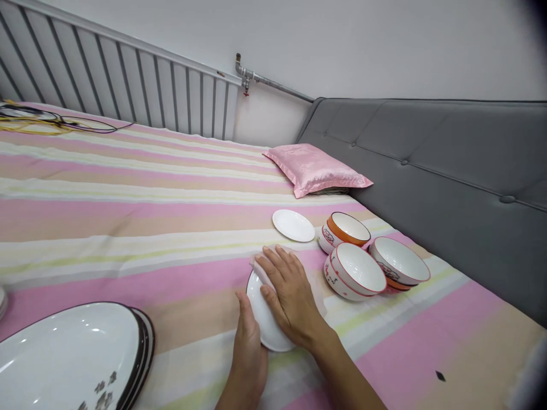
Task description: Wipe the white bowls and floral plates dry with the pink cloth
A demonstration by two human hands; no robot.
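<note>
A small white plate (270,326) with a thin dark rim is held low over the striped bed, in front of me. My left hand (249,350) grips its left edge, thumb up along the rim and the other fingers hidden beneath. Across the plate's upper right side lies my right hand (287,296), its fingers pressing a thin whitish tissue (317,290) against the surface. The tissue sticks out past the fingertips and on the right of the hand. Just beyond the hands, another small white plate (293,225) lies flat on the sheet.
Stacked bowls stand to the right: an orange-banded one (348,229), a red-rimmed pair (355,272) and another stack (399,262). Large oval plates (64,353) are piled at lower left. A pink pillow (318,168) rests by the grey headboard (448,154). Cables (55,121) lie at far left.
</note>
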